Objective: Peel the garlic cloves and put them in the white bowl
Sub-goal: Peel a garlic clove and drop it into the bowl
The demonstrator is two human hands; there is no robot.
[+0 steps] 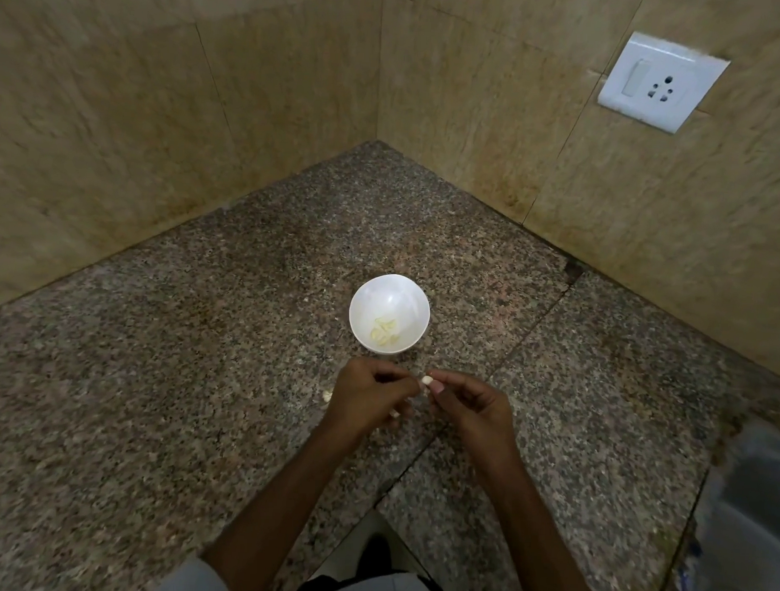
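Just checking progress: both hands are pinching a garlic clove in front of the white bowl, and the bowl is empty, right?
Not quite. The white bowl is not empty: the head view shows several peeled cloves lying in it. The rest holds: the left hand and right hand pinch a garlic clove in front of the bowl.

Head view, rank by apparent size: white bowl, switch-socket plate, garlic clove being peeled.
1. switch-socket plate, looks largest.
2. white bowl, though differing camera distance makes true size unsure.
3. garlic clove, by far smallest.
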